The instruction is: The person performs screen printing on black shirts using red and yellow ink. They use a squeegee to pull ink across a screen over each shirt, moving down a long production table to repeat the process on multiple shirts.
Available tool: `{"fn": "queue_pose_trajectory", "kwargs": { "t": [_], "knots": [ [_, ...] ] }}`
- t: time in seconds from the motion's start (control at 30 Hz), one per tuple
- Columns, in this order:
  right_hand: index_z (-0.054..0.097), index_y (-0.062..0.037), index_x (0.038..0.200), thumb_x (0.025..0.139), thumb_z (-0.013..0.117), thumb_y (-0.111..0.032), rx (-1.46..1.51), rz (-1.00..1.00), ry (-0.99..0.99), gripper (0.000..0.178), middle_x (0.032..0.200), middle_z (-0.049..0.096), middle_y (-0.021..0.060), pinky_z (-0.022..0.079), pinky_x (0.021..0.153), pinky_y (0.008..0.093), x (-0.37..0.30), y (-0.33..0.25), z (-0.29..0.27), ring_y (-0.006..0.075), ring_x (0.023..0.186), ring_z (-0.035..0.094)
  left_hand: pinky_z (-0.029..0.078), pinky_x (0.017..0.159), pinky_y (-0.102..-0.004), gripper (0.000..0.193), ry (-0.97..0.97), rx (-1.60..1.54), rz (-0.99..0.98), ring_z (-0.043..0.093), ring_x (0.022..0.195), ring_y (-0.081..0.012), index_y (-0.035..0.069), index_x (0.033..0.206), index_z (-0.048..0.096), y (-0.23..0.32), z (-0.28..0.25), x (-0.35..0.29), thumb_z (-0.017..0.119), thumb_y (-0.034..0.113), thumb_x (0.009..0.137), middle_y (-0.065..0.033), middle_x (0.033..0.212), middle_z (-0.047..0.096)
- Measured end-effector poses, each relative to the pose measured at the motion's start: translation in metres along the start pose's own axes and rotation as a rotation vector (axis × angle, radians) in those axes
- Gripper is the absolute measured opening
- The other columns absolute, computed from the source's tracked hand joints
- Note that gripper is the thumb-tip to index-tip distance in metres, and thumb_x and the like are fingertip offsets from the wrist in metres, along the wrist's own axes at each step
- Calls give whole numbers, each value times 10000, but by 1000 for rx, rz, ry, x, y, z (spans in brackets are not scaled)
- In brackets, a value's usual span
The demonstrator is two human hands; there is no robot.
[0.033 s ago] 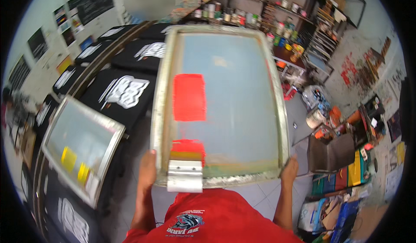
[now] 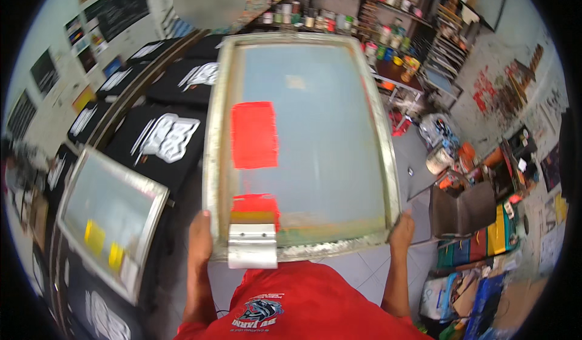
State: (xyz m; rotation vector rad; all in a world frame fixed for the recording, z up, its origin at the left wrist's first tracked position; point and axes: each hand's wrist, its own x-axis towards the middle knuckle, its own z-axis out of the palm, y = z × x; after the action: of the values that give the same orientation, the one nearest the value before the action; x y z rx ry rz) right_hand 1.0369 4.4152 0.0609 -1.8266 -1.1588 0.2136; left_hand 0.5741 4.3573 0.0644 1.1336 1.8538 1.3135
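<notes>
A large silk-screen printing frame with pale, worn edges is held out in front of my body. My left hand grips its near left corner, and my right hand grips the near right corner. Across the grey-blue mesh, a block of red ink lies on the left side. A second red patch shows nearer to me. A squeegee with a metal handle and brownish blade rests at the near left, over the frame's near edge; neither hand touches it.
On the left, several black T-shirts with white prints lie along a rail. A smaller screen frame with yellow ink rests over them. Shelves of ink pots stand at the back. To the right are a brown chair and stacked goods.
The large frame and both hands have shifted slightly left in the picture, with the squeegee still on the frame. The room around has shifted left as well.
</notes>
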Motion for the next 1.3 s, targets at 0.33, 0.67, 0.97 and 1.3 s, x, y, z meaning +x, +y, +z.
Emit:
{"fn": "queue_pose_trajectory", "kwargs": {
  "t": [0.33, 0.67, 0.97, 1.3],
  "knots": [
    [583, 29, 790, 996, 360, -291, 107, -71, -312, 441, 763, 579, 295, 414, 664, 531, 238, -111, 293, 495, 751, 553, 382, 974, -333, 535, 202, -198, -138, 535, 1077, -213, -82, 1211, 534, 11, 50, 305, 366, 391, 1029, -164, 1179, 579],
    [544, 28, 808, 1006, 373, -316, 393, -280, -678, 432, 704, 534, 252, 417, 650, 456, 455, -226, 560, 448, 705, 526, 422, 973, -351, 616, 547, -436, -267, 542, 1124, -262, -54, 1343, 436, 48, 112, 469, 375, 456, 1004, -180, 1261, 537],
    [560, 34, 817, 1007, 342, -422, 332, -458, -799, 540, 738, 564, 267, 419, 672, 484, 642, -334, 804, 474, 760, 548, 337, 1057, -339, 688, 749, -517, -282, 461, 1244, -252, -63, 1396, 380, 46, 174, 700, 405, 494, 993, -168, 1384, 457],
    [606, 52, 729, 994, 350, -418, 322, -601, -763, 597, 735, 591, 296, 435, 702, 538, 869, -473, 1011, 490, 748, 573, 369, 1040, -344, 636, 645, -628, -131, 523, 1206, -247, -25, 1373, 425, 114, 260, 1000, 388, 488, 999, -145, 1352, 512]
  ]
}}
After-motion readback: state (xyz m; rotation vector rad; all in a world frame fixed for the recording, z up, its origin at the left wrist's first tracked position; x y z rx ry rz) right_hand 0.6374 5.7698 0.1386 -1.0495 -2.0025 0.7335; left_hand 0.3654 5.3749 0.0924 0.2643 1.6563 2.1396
